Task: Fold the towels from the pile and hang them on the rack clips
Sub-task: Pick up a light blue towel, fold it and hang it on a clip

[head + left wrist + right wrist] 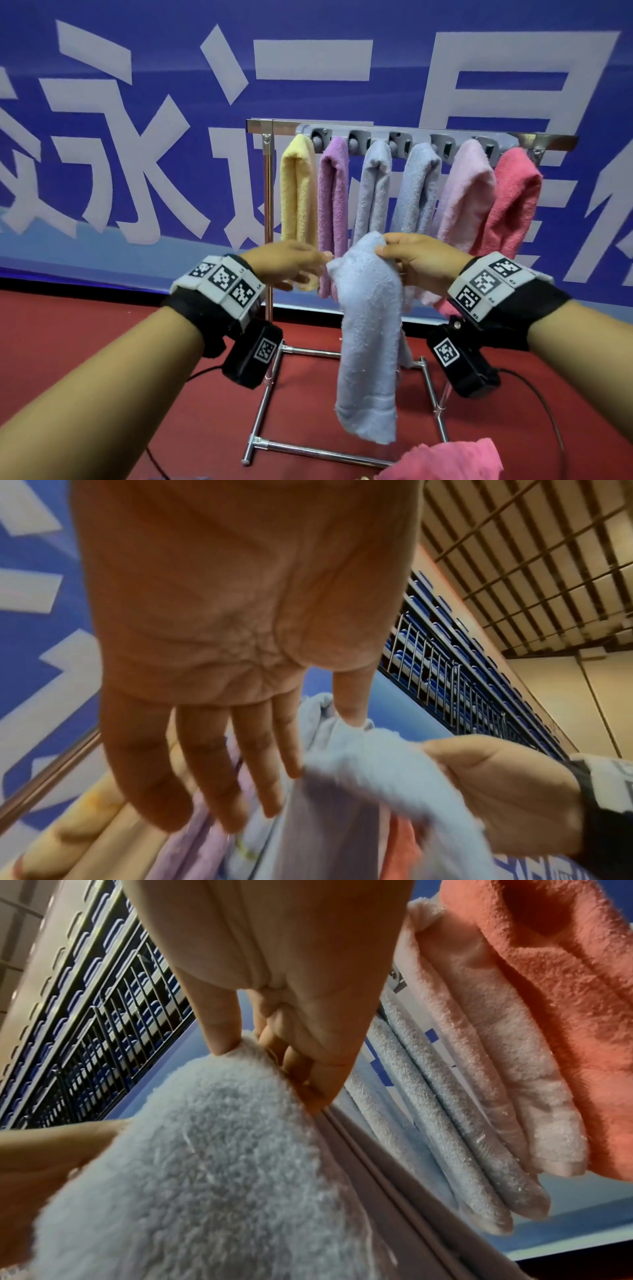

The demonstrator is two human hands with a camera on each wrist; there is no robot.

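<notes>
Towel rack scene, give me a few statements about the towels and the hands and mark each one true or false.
1. Six towels hang on the rack. True.
2. The right hand pinches the top of the light blue towel. True.
3. The yellow towel hangs at the rack's right end. False: it hangs at the left end.
4. The left hand holds a red towel. False: it is at the light blue towel's edge.
5. The light blue towel is clipped to the rack. False: it hangs from the hands.

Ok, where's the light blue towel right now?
In the head view the light blue towel hangs mid-frame in front of the rack, its top pinched by the right hand, with the left hand at its left edge.
</notes>
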